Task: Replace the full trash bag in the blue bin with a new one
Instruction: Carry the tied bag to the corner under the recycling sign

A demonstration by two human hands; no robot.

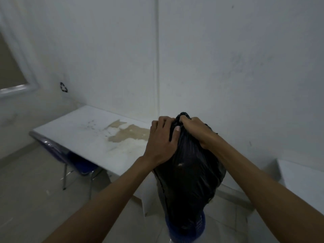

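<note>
Black bag point(189, 172), blue bin point(199, 223), white room.
From my feed: a white table point(84, 130) with a tan, peeling patch, a blue chair point(77, 162) on silver legs, pale grey-white walls point(228, 67), beige floor tiles point(31, 199).

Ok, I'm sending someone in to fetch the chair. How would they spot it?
Start at the long white table against the wall, the one with the peeled brown patch. The chair is tucked under its near left end. It is the only seat in view, dark blue with thin metal legs.
</note>
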